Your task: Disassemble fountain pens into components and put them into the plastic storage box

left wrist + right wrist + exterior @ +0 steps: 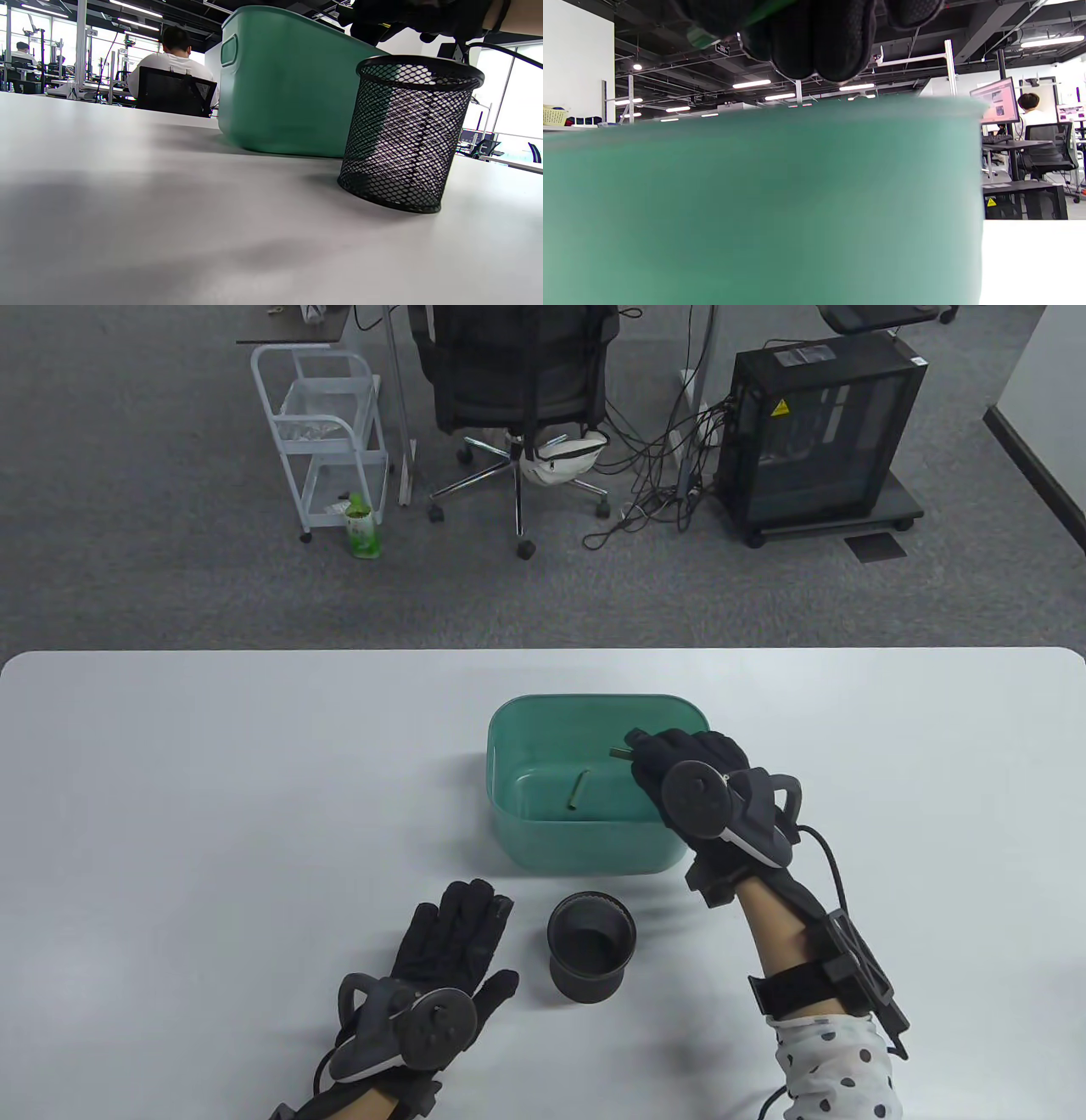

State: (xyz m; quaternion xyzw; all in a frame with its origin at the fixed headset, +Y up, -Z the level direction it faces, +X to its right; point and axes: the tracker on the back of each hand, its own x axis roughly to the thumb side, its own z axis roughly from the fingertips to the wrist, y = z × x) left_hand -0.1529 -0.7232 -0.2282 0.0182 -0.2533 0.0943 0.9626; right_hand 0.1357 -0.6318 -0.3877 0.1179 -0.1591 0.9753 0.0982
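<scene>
Left hand (450, 954): flat, palm down, fingers straight and together, thumb out to the side. Right hand (691, 780): raised, forearm angled forward, fingers curled, pinching a small pen part (618, 752) at the fingertips.

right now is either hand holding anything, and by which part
The right hand holds a small olive-green pen part over the green box, gripped at one end; its other end pokes out past the fingers. The left hand lies flat on the table, holding nothing.
</scene>
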